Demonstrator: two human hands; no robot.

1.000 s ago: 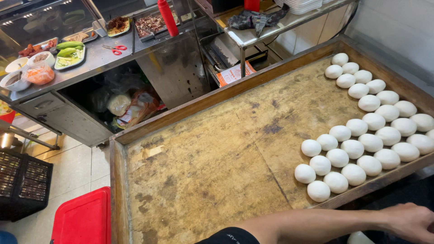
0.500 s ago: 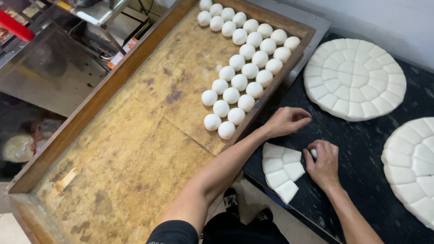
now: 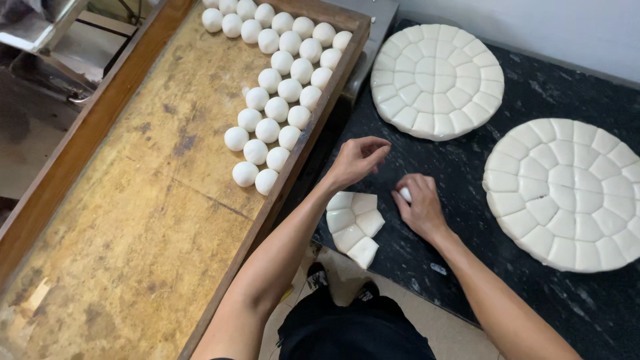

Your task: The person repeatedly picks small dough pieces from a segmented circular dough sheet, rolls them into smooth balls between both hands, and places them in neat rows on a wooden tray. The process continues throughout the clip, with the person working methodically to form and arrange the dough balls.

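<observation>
2 scored dough discs (image 3: 437, 80) (uncut) on dark counter (image 3: 467, 267); wooden tray (image 3: 120, 220) beside.

1 head camera looks steeply down, close, over tray (image 3: 133, 220) and counter (image 3: 413, 267).

A bakery kitchen: a big wooden tray (image 3: 133, 220) of dough balls (image 3: 277, 110) beside scored dough discs (image 3: 437, 80).

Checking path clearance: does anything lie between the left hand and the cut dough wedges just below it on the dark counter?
Nothing visible does. The left hand hovers directly above the cut dough wedges with bare dark counter between; the right hand sits off to the side.
</observation>
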